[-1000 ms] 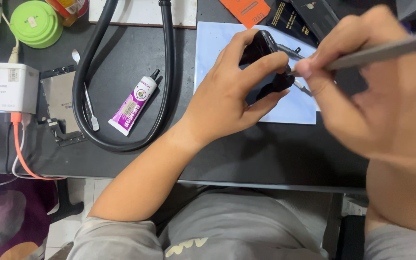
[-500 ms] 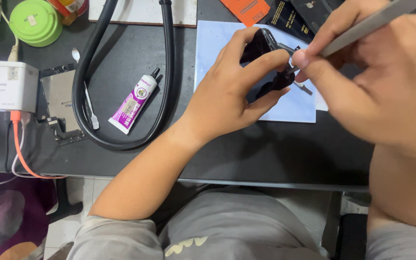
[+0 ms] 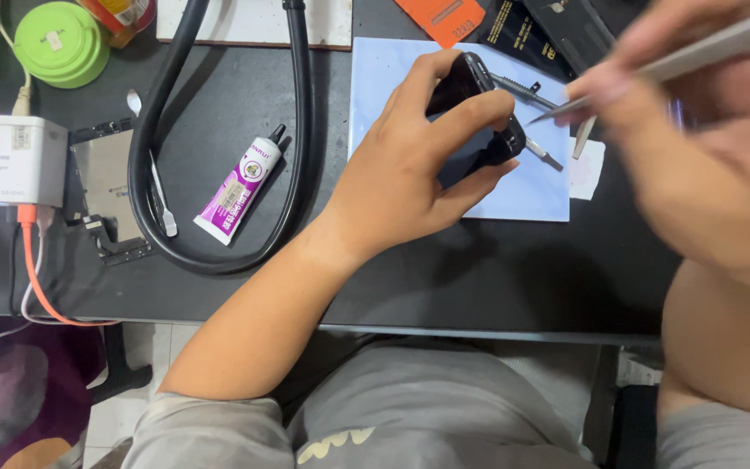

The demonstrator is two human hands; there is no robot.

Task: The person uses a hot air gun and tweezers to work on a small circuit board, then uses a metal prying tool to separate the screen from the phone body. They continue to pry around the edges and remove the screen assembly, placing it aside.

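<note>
Gripping a small black phone [image 3: 470, 122] on edge, the left hand [image 3: 410, 178] has its thumb along the near side and its fingers wrapped over the far side, so the right end of the phone is left bare for work. That phone sits tilted above a pale blue mat [image 3: 375, 78] on the dark desk [image 3: 496, 269], likely so small parts land on something light-coloured. The right hand [image 3: 696, 165], blurred and close to the lens, pinches thin metal tweezers [image 3: 653, 69] whose tip reaches down toward the phone's right end; whether the tip touches it I cannot tell. A second slim metal tool [image 3: 527, 91] lies on the mat just beyond the phone, within easy reach.

Left of the mat, a thick black hose [image 3: 301, 130] loops across the desk, and inside the loop lies a purple-and-white glue tube [image 3: 238, 189], cap pointing far. A thin metal spudger [image 3: 154, 169] rests beside the hose. Further left is a bare metal phone frame [image 3: 101, 178], a white charger box [image 3: 10, 161] with an orange cable [image 3: 36, 278], and a green round container [image 3: 61, 42] at the far edge. An orange card [image 3: 449, 17] lies far, past the mat.
</note>
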